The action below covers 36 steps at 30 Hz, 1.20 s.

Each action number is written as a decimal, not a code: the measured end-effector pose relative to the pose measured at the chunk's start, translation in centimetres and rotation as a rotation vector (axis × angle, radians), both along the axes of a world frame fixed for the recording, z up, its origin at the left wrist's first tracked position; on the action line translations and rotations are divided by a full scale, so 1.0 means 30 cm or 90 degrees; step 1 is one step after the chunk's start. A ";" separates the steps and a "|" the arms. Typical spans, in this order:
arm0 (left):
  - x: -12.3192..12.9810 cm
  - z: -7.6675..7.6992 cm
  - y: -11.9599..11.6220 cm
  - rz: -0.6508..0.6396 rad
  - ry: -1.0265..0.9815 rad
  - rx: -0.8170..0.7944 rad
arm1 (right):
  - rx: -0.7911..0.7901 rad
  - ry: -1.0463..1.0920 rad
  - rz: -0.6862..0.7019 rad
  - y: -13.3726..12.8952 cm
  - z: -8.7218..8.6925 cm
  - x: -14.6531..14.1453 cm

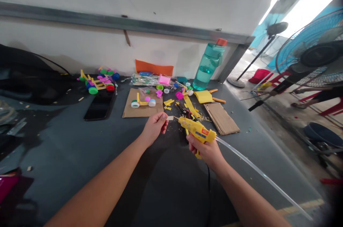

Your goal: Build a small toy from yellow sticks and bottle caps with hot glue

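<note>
My left hand (155, 127) pinches a small pale piece (170, 118) between thumb and fingers. My right hand (205, 148) is wrapped round the handle of a yellow glue gun (197, 128), whose nozzle points left and is close to the pale piece; whether they touch I cannot tell. A long clear glue stick (249, 164) trails from the gun's back end. Beyond my left hand, a small yellow toy with bottle-cap wheels (143, 103) rests on a cardboard sheet (128, 112). Scissors with red and black handles (189, 113) lie partly hidden behind the gun.
Colourful wheeled toys (98, 82) and a black phone (99, 106) are at the left. Bottle caps (179, 95), yellow scraps (168, 102) and a second cardboard piece (222, 118) lie farther back. A teal bottle (207, 66) stands near the wall. A fan (316, 53) is at the right.
</note>
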<state>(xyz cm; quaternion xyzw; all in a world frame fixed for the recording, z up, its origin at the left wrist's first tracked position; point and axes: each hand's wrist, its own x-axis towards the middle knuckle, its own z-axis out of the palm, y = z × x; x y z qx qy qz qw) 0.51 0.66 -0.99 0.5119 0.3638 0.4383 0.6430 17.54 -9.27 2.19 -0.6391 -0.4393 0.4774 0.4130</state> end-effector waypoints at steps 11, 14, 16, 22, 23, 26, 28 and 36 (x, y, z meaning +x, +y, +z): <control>0.000 -0.004 0.002 0.009 -0.012 -0.011 | -0.001 -0.004 0.015 -0.003 0.000 0.002; 0.000 -0.004 0.002 0.010 -0.011 -0.016 | 0.002 0.001 0.010 -0.002 0.000 0.001; 0.000 -0.003 0.002 0.010 -0.012 -0.019 | 0.004 0.008 0.007 -0.002 0.000 0.000; 0.000 -0.001 0.000 0.003 -0.011 -0.017 | -0.005 0.011 0.004 -0.001 0.003 -0.002; 0.000 -0.002 0.000 0.003 -0.010 -0.017 | -0.005 0.010 0.004 -0.001 0.004 -0.002; 0.000 -0.004 0.001 0.006 -0.012 -0.016 | -0.001 0.005 -0.004 -0.002 0.005 -0.003; 0.000 -0.007 0.002 0.009 -0.017 -0.018 | 0.001 0.005 -0.003 -0.002 0.005 -0.003; 0.005 -0.002 0.002 0.023 -0.032 -0.033 | 0.004 0.013 0.012 -0.001 0.002 -0.009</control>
